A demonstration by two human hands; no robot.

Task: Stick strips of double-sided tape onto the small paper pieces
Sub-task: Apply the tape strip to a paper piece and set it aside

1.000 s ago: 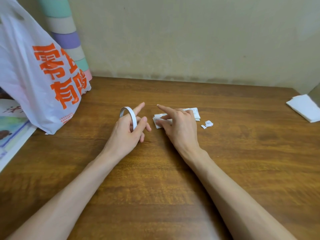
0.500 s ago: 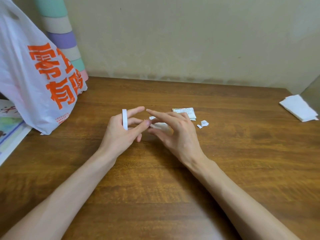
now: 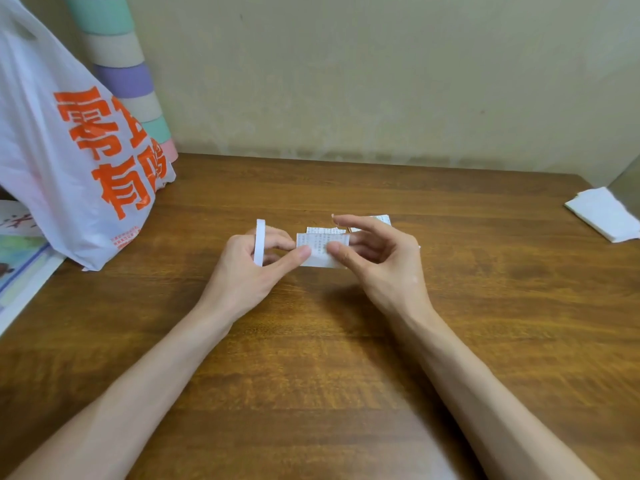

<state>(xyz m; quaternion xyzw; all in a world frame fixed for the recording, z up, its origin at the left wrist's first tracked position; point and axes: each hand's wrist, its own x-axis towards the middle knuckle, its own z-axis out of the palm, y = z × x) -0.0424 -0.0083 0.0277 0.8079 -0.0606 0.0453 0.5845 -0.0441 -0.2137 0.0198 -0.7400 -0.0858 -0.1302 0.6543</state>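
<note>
held just above the wooden table (image 3: pixel 346 375): a printed paper piece (image 3: pixel 320 249), long axis running left to right. pinched at its left edge by the left hand (image 3: pixel 249 268), at its right edge by the right hand (image 3: pixel 381 265), thumb against curled fingers. double-sided tape roll (image 3: pixel 259 242) ringed edge-on over the left fingers, just left of the paper. probably next: freeing the right hand to draw tape rightward along that axis.

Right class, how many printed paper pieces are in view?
3: the held piece, pinched between left hand and right hand; the second piece just behind it; the far piece beyond the right hand. That hand may hide more.
</note>
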